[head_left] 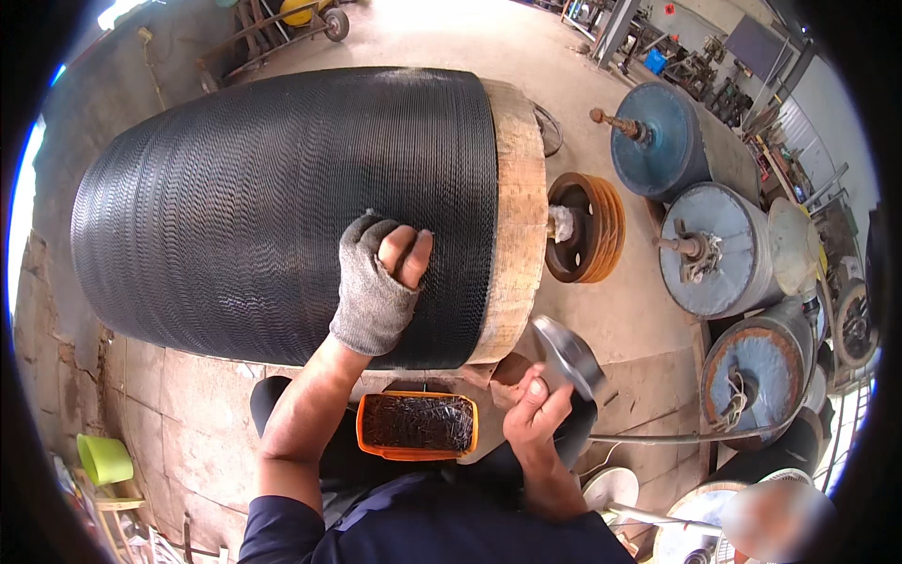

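My left hand (381, 287) wears a grey knit glove with some fingertips bare. Its fingers are curled against the black ridged surface of a large wooden-ended drum (254, 207), near the drum's right end; what they pinch, if anything, is hidden. In my right hand (537, 414) is a hammer (568, 357), its handle gripped and its broad metal head raised just off the drum's lower right corner. The hammer head looks slightly blurred. Between my forearms sits an orange tray (361, 428) filled with many thin dark nails.
An orange-brown grooved pulley (597, 230) sticks out from the drum's pale wooden end (515, 216). Several blue-grey metal rollers (709, 249) line the right side. A green bucket (105, 459) stands at lower left, and a wheeled cart (305, 19) is at the back.
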Demonstrator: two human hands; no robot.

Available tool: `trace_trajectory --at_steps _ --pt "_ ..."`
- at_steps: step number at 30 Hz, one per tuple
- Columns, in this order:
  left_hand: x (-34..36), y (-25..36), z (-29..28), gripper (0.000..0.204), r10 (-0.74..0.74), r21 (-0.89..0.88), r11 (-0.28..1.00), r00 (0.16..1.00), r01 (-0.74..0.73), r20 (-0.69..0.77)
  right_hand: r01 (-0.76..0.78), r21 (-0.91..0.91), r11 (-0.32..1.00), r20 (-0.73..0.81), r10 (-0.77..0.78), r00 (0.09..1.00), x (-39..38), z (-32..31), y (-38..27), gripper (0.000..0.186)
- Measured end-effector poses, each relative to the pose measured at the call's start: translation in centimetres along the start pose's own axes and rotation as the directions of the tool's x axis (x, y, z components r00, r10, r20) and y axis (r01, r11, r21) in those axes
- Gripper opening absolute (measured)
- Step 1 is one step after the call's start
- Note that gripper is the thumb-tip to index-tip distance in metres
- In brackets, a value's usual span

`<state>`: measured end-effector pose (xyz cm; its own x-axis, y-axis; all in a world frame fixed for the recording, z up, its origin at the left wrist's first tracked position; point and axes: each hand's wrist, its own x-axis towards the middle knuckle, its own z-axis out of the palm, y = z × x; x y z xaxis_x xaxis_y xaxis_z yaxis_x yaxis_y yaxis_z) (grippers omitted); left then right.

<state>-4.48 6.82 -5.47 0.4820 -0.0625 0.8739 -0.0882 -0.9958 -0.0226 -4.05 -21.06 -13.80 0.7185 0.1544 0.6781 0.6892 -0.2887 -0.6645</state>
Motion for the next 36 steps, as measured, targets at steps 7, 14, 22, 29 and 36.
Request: trace_trajectory --at_steps 7,14,22,29,36 --pt "0.3 -0.8 1.3 0.053 -0.026 0.113 0.993 0.998 0.032 -0.052 -0.106 -0.215 0.971 0.057 0.121 0.991 1.4 1.1 0.5 0.024" --pt "1.2 -1.1 1.3 0.055 -0.007 0.212 0.977 0.999 0.014 -0.037 0.001 -0.244 0.970 0.209 0.052 0.977 2.6 -0.3 -0.5 0.024" --pt "-4.0 9.0 1.8 0.062 -0.100 -0.318 0.937 0.984 0.143 0.150 -0.103 -0.270 0.957 0.179 0.155 0.972 -0.7 -0.5 1.4 0.025" --pt "-2.4 9.0 1.6 0.063 -0.185 -0.352 0.898 0.954 0.262 0.237 -0.007 -0.271 0.963 0.177 0.057 0.982 -0.3 -1.1 1.3 0.021" --pt "-0.7 8.7 1.6 0.068 -0.192 -0.404 0.875 0.956 0.268 0.220 -0.049 -0.221 0.974 0.201 0.094 0.975 0.3 -0.8 0.4 0.023"
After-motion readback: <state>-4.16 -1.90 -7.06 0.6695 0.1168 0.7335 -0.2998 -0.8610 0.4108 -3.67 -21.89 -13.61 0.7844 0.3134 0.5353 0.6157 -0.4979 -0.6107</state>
